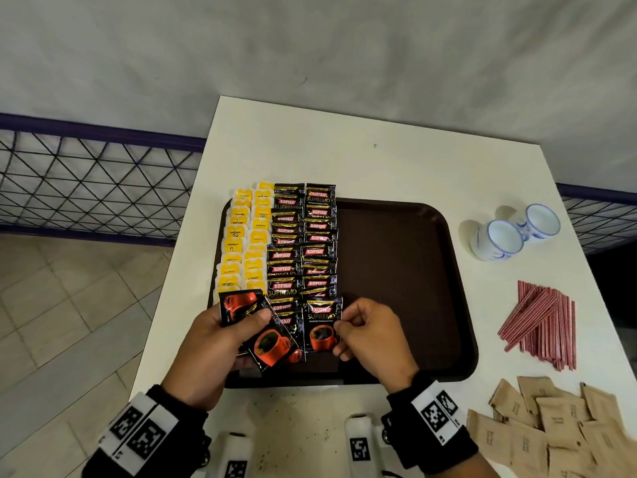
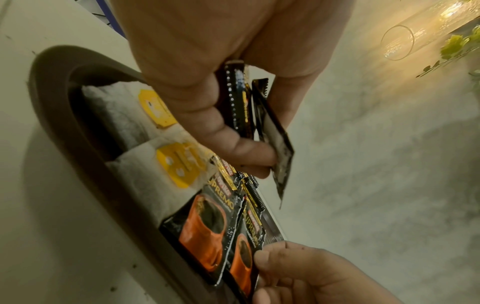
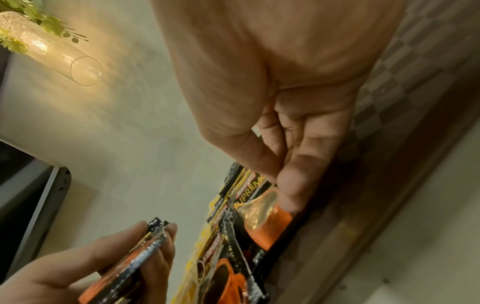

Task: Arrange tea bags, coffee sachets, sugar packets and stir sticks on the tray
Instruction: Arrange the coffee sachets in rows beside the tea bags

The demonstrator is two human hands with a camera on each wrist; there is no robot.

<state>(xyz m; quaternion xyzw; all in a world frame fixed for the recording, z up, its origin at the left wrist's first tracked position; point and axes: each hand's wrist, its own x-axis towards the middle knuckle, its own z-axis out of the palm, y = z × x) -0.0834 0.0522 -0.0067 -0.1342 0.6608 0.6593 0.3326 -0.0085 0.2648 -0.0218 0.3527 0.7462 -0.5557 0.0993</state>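
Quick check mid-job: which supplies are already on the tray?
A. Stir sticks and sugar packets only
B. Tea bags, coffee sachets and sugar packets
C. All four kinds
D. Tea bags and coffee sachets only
D: the tray holds only tea bags and coffee sachets; the stir sticks and sugar packets lie on the table to its right.

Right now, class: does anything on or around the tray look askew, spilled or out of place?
Yes. The stir sticks lie in a loose pile on the table, several slanting across the rest. The sugar packets are scattered and overlapping. Dark specks dot the table below the tray. The top tea bags and coffee sachets overhang its far rim.
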